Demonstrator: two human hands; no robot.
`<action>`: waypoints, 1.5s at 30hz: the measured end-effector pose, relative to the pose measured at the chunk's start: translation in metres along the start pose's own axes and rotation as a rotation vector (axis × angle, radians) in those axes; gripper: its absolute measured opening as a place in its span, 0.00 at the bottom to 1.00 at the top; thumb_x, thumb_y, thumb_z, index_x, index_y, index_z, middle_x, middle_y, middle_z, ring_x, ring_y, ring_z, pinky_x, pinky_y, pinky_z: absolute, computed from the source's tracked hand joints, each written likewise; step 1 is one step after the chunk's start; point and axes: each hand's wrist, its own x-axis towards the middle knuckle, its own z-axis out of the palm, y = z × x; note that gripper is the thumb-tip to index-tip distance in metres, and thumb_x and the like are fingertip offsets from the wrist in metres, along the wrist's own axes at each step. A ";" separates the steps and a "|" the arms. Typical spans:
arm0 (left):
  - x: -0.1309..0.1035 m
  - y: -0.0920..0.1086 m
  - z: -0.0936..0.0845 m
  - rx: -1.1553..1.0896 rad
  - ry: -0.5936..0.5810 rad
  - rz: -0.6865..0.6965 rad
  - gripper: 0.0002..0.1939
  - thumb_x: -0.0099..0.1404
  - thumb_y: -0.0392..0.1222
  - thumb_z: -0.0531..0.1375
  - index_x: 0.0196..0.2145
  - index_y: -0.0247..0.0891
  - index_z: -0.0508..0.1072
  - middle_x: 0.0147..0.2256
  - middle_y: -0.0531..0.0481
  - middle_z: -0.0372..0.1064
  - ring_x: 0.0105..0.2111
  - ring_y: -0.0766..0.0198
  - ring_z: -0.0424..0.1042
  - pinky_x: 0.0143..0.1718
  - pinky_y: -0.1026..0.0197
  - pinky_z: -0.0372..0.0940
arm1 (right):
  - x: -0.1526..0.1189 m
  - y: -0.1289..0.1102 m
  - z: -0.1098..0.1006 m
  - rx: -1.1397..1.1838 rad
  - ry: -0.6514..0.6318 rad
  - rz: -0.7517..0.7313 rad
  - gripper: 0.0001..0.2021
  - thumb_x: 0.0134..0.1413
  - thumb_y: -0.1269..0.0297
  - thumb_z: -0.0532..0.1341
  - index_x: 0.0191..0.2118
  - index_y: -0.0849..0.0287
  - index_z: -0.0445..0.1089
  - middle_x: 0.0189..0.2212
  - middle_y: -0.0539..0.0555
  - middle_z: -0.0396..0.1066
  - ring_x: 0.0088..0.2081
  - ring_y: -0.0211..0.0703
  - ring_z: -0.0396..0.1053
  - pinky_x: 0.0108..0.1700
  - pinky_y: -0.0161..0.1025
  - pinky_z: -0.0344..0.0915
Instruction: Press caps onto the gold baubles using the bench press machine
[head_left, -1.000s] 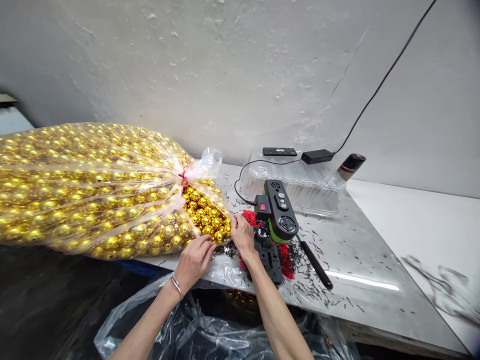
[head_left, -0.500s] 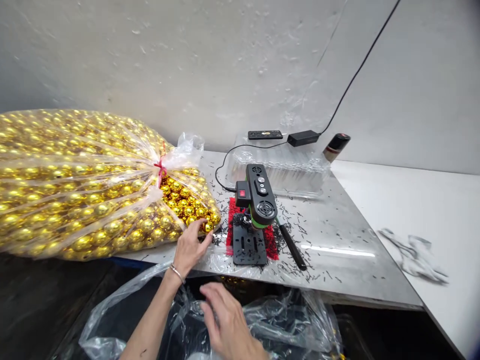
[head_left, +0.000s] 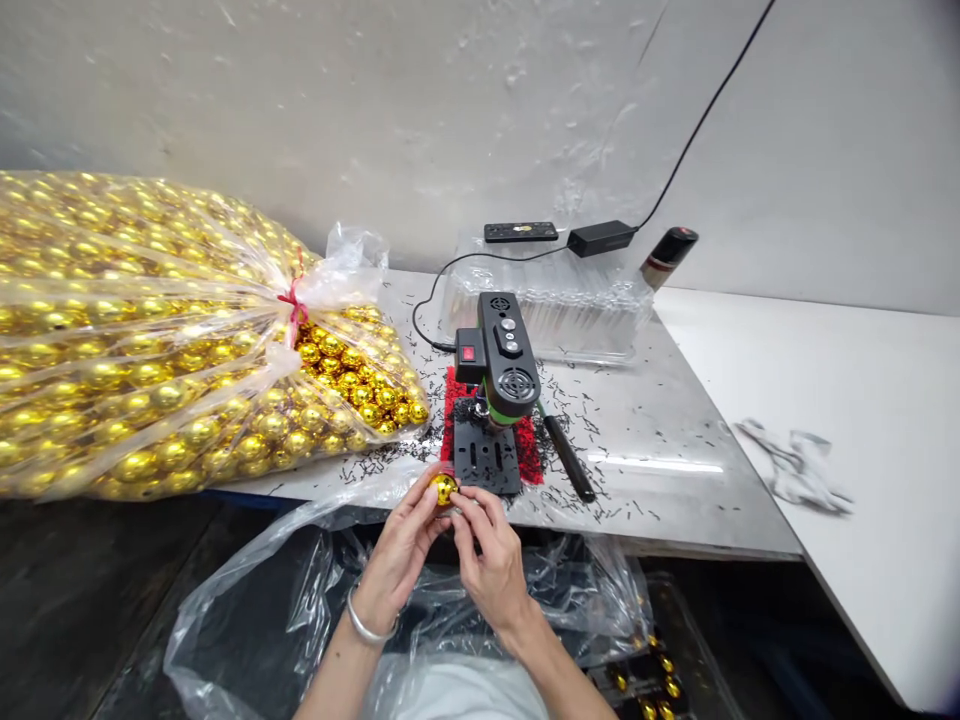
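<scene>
A shiny gold ball (head_left: 444, 489) is held between the thumb and fingers of my left hand (head_left: 403, 548), in front of a small black press-like device (head_left: 511, 355). My right hand (head_left: 491, 560) pinches at the ball's right side; whether something tiny sits between its fingertips I cannot make out. The device has a slotted black base plate (head_left: 486, 445) and a black lever handle (head_left: 568, 460). To the left, a big clear bag of gold balls (head_left: 150, 340), tied with red string (head_left: 294, 298), lies with its mouth spread toward the device.
Below the table edge hangs a clear plastic bag (head_left: 247, 590). Small black bits are scattered over the metal tabletop (head_left: 645, 440). Behind stand a clear plastic tray (head_left: 555, 315), a power adapter (head_left: 601, 238) and a dark-capped bottle (head_left: 669, 257). White gloves (head_left: 796, 468) lie at right.
My left hand has drawn back from the bag's mouth with a gold ball. My right hand has come up to meet it. The view has shifted slightly.
</scene>
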 end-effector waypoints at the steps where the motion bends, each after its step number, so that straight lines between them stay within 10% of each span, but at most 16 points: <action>1: 0.002 -0.002 0.002 -0.016 0.000 -0.015 0.25 0.54 0.48 0.70 0.50 0.43 0.76 0.45 0.48 0.76 0.39 0.65 0.76 0.37 0.67 0.70 | -0.001 0.002 0.001 -0.005 0.016 0.011 0.15 0.63 0.74 0.53 0.51 0.57 0.70 0.45 0.59 0.72 0.48 0.40 0.73 0.49 0.37 0.75; 14: 0.029 -0.002 0.022 -0.058 0.071 0.026 0.21 0.51 0.43 0.72 0.43 0.36 0.77 0.36 0.49 0.77 0.31 0.68 0.74 0.33 0.68 0.69 | -0.012 0.006 -0.008 -0.006 -0.016 0.032 0.17 0.62 0.74 0.54 0.55 0.60 0.66 0.48 0.62 0.71 0.50 0.43 0.73 0.51 0.39 0.75; 25: 0.079 -0.017 0.032 0.989 0.141 0.517 0.21 0.59 0.49 0.65 0.49 0.39 0.77 0.27 0.52 0.73 0.28 0.63 0.69 0.34 0.61 0.64 | -0.042 0.023 -0.050 -0.100 0.004 0.026 0.13 0.61 0.76 0.55 0.48 0.61 0.70 0.43 0.60 0.74 0.45 0.42 0.75 0.46 0.37 0.76; 30: 0.083 -0.020 0.031 1.234 0.100 0.810 0.18 0.63 0.47 0.63 0.49 0.37 0.76 0.41 0.43 0.77 0.39 0.55 0.73 0.44 0.54 0.66 | -0.042 0.020 -0.061 -0.120 0.015 0.006 0.14 0.61 0.77 0.55 0.49 0.61 0.70 0.43 0.60 0.74 0.46 0.42 0.75 0.46 0.38 0.76; 39: 0.091 -0.028 0.027 1.324 0.118 0.931 0.15 0.64 0.48 0.63 0.47 0.41 0.77 0.45 0.43 0.77 0.44 0.52 0.73 0.48 0.48 0.62 | 0.038 0.016 -0.092 -0.074 0.359 -0.293 0.27 0.59 0.66 0.61 0.63 0.58 0.57 0.53 0.65 0.67 0.49 0.48 0.72 0.37 0.42 0.78; 45: 0.086 -0.025 0.032 1.345 0.096 0.923 0.14 0.65 0.45 0.62 0.47 0.40 0.76 0.45 0.44 0.77 0.44 0.53 0.73 0.47 0.50 0.62 | 0.085 0.010 -0.082 0.015 0.187 -0.384 0.05 0.61 0.71 0.55 0.35 0.58 0.67 0.30 0.54 0.72 0.35 0.41 0.72 0.35 0.38 0.71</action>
